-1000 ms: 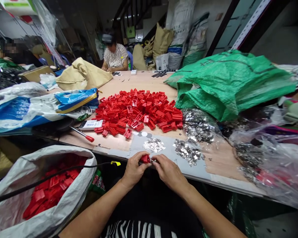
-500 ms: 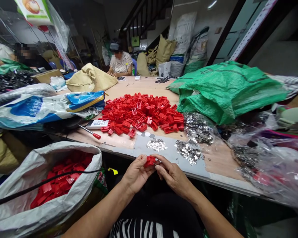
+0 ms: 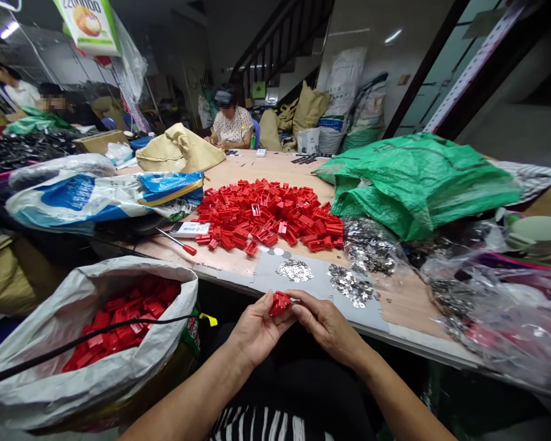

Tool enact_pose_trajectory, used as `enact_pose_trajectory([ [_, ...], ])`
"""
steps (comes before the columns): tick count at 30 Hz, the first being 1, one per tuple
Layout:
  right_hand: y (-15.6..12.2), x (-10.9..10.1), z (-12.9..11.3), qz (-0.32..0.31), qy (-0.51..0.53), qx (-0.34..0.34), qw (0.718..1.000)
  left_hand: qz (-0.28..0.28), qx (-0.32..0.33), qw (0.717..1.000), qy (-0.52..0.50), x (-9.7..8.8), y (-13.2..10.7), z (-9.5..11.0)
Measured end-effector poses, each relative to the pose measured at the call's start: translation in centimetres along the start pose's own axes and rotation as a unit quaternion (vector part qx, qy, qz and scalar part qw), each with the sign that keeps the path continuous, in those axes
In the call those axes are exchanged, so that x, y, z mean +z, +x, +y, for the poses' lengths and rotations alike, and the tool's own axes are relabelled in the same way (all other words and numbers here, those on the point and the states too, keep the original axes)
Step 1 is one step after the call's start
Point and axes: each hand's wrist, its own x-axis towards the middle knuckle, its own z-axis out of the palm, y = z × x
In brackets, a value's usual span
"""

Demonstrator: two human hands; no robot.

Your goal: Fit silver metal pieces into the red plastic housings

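Over the table's front edge, my left hand (image 3: 259,331) is closed on a small red plastic housing (image 3: 280,303), gripped between thumb and fingers. Touching or nearly touching its right side is my right hand (image 3: 327,324), thumb and forefinger pinched together. A tiny shiny metal piece seems to show at those fingertips, mostly hidden. Just beyond the hands lie a bright heap of small flat metal pieces (image 3: 294,270) and a darker heap of metal pieces (image 3: 351,285), both on a grey sheet (image 3: 314,288). Behind them spreads a large pile of red housings (image 3: 269,211).
At lower left stands an open white sack (image 3: 22,392) with red housings inside; a black cord (image 3: 96,334) crosses it. A red-handled screwdriver (image 3: 179,242) lies left of the pile. On the right are a green sack (image 3: 422,177) and plastic bags (image 3: 509,312). A person (image 3: 232,122) sits opposite.
The view has shifted slightly, so the scene sits a little further right. The red housing has turned in my left hand, and my right fingertips have changed their pinch beside it.
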Motion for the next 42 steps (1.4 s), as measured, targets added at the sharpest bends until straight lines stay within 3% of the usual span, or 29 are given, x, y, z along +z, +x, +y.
enact_pose_trajectory([
  [4, 0.0, 0.3, -0.5, -0.014, -0.068, 0.011, 0.998, -0.006, 0.003, 1.0, -0.007, -0.2, -0.2, 0.4],
  [8, 0.4, 0.8, -0.3, 0.01, -0.109, -0.003, 0.994, 0.001, 0.018, 1.0, -0.025, -0.2, -0.5, 0.5],
  [13, 1.4, 1.1, -0.5, 0.032, -0.021, -0.008, 0.999, -0.02, 0.028, 0.999, -0.023, -0.3, -0.7, 0.6],
  [20, 2.7, 1.5, -1.4, -0.013, 0.081, 0.003, 0.997, -0.019, 0.034, 0.998, -0.049, -1.4, -0.7, 1.7],
  [26, 7.2, 4.0, -4.2, 0.064, 0.108, -0.03, 0.992, -0.042, 0.015, 0.998, -0.049, -2.4, -0.9, 1.9],
  [28, 9.3, 5.7, -6.0, 0.025, 0.135, -0.071, 0.988, -0.051, 0.024, 0.997, -0.048, -2.9, -0.9, 1.4],
  [30, 11.3, 7.5, -7.3, -0.063, 0.152, -0.12, 0.979, -0.054, 0.052, 0.996, -0.05, -3.3, -0.9, 0.9],
  [32, 13.0, 8.8, -7.6, -0.086, 0.128, -0.143, 0.978, -0.037, 0.06, 0.996, -0.051, -3.5, -1.0, 0.8],
  [35, 14.6, 9.4, -5.4, -0.008, 0.012, -0.124, 0.992, 0.028, 0.025, 0.998, -0.053, -3.8, -1.0, 1.3],
  [37, 14.9, 8.9, -2.9, 0.035, -0.108, -0.068, 0.991, 0.068, 0.012, 0.996, -0.058, -4.0, -1.0, 1.7],
  [40, 15.0, 8.0, 0.8, 0.033, -0.248, 0.016, 0.968, 0.087, 0.006, 0.994, -0.068, -4.4, -0.6, 1.8],
  [42, 15.0, 7.6, 2.7, 0.02, -0.279, 0.039, 0.959, 0.085, 0.002, 0.994, -0.069, -4.6, -0.2, 1.7],
])
